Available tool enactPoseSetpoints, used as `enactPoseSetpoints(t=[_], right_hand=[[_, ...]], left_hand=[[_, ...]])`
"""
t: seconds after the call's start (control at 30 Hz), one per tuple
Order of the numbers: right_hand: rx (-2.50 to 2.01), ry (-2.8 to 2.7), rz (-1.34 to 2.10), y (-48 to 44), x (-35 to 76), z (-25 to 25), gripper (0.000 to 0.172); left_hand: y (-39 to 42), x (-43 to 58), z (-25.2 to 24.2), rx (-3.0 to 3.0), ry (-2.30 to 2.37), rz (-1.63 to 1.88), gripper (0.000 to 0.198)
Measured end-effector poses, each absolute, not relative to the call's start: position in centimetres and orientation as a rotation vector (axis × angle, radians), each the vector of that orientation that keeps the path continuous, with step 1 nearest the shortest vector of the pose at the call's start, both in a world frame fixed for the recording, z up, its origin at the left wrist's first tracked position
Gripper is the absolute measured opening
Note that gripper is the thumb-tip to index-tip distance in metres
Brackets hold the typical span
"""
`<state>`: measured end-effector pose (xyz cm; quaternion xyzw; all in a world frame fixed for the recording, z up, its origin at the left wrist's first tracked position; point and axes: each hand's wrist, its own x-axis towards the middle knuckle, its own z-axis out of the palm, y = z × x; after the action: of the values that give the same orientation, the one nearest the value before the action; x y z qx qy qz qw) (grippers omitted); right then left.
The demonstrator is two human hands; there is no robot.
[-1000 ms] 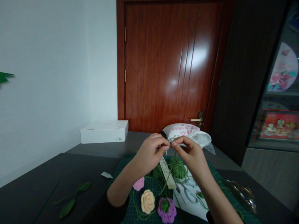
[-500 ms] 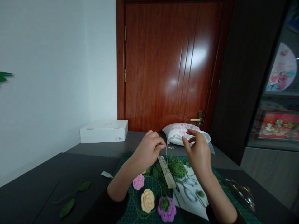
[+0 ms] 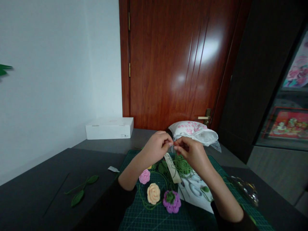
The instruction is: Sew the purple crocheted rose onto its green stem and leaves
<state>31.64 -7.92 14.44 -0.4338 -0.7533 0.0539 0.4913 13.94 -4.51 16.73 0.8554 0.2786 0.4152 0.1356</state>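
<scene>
1. Hands sat close together above the green cutting mat (image 3: pixel 144 221); the left hand (image 3: pixel 157 148) and the right hand (image 3: pixel 191 153) were both curled into pinches, with their fingertips meeting at a fine pale strand (image 3: pixel 172 148).
2. That strand came down from the pinch toward the cutting mat; its long axis ran roughly upright, though its upper end was hidden by the fingers and its exact material was too fine to tell.
3. It would likely have handled as very light, soft and limp, with little stiffness and some tendency to slip; a close pinch near the working end seemed the surest hold.
4. A ball of green yarn (image 3: pixel 183 166) lay on the cutting mat just below the right hand; a pale flat strip (image 3: pixel 172 168) lay beside it, under the gap between the hands.
5. Three crocheted flowers, pink (image 3: pixel 144 176), peach (image 3: pixel 153 193) and purple (image 3: pixel 171 201), sat on the cutting mat's near side; a sheet of white paper (image 3: pixel 196 195) lay on its right side.
6. Beyond the cutting mat lay a white plastic bag (image 3: pixel 192 131); left of the cutting mat, a green crocheted leaf sprig (image 3: pixel 77 198) rested on the dark tabletop (image 3: pixel 31 179).
</scene>
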Motion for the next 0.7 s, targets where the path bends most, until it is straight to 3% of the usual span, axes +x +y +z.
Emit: enactPoseSetpoints(t=[0.07, 0.13, 0.27, 0.4, 0.53, 0.7], right_hand=[[-1.062, -1.813, 0.113, -7.7, 32.1, 14.4, 0.007], [-1.081, -1.768, 0.084, -7.4, 32.6, 14.6, 0.007], [-1.116, -1.656, 0.056, -7.4, 33.5, 14.9, 0.014], [-1.122, -1.608, 0.063, -7.6, 33.2, 15.0, 0.019], [-1.125, -1.607, 0.065, -7.7, 32.8, 14.9, 0.019], [-1.123, -1.593, 0.080, -7.6, 33.0, 14.9, 0.017]], left_hand=[[-3.8, 13.7, 16.4, 2.426, 0.808, 1.158, 0.011], [-2.7, 13.0, 15.9, 2.373, 0.808, 1.033, 0.021], [0.2, 11.8, 13.2, 2.335, 0.692, 0.420, 0.017], [1.4, 13.1, 9.4, 2.250, 0.414, -0.172, 0.052], [1.2, 15.5, 6.9, 2.214, 0.261, -0.297, 0.066], [0.6, 17.0, 5.4, 2.248, 0.171, -0.280, 0.056]])
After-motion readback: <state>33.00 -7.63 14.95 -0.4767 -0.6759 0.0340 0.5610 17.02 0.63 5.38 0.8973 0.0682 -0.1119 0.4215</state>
